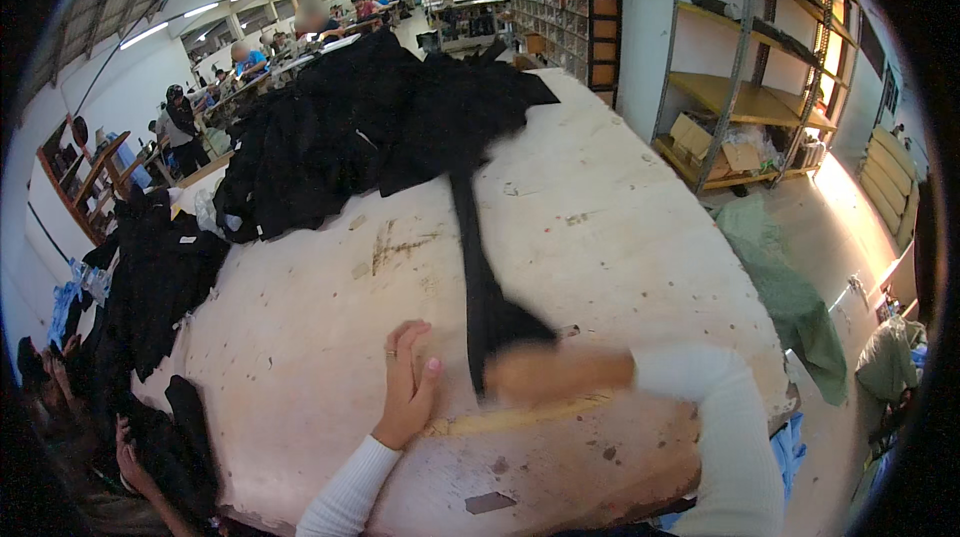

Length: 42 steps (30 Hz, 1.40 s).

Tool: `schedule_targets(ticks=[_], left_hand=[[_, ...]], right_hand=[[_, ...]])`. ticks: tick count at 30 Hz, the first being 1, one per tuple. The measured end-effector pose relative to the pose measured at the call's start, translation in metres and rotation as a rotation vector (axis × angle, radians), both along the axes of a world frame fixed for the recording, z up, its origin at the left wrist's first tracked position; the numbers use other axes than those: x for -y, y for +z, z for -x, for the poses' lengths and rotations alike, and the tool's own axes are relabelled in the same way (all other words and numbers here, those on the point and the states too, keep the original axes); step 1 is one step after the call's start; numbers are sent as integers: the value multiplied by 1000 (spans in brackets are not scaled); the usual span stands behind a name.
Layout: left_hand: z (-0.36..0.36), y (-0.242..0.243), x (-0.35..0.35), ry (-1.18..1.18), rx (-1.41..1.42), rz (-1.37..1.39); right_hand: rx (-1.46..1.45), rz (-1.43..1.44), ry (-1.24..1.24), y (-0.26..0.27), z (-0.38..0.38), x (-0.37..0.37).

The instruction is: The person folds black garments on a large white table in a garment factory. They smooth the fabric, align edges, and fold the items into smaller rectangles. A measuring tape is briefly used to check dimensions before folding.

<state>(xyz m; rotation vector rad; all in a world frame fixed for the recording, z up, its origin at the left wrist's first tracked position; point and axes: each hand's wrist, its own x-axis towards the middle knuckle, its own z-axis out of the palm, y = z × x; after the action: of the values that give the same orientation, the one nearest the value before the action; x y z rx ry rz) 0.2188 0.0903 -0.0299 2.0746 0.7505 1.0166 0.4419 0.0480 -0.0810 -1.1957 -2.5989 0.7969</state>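
Note:
My left hand [409, 379] rests over the pale worktable [600, 267] with its fingers apart and nothing in them. A ring is on one finger. My right hand [536, 376], blurred by motion, is at the near end of a black cloth piece [480, 289] and appears to grip it. Its fingertips cannot be made out. From there the cloth runs as a narrow strip back to a large heap of black garments [360, 109] on the table's far side. The cloth's pointed lower end lies between my two hands.
More black garments [161, 274] lie along the left edge, where another person's hand [135, 458] shows. Metal shelving [742, 87] stands at right, with green cloth [780, 297] hanging by the table. Beyond the heap, several people work at rows of tables. Drawer units [555, 4] stand behind.

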Motion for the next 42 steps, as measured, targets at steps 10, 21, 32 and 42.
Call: schedule_targets(ticks=[10, 21, 32, 42], left_hand=[[-17, -9, 117, -274, -530, -387], [95, 105, -25, 464, -232, -993], [166, -40, -2, 709, -771, -414], [150, -50, 15, 724, -830, -241]], right_hand=[[108, -566, -368, 156, -20, 112], [-120, -1476, -996, 257, -166, 89], [535, -454, -1184, 46, -160, 181], [343, -587, -1268, 0, -168, 187]])
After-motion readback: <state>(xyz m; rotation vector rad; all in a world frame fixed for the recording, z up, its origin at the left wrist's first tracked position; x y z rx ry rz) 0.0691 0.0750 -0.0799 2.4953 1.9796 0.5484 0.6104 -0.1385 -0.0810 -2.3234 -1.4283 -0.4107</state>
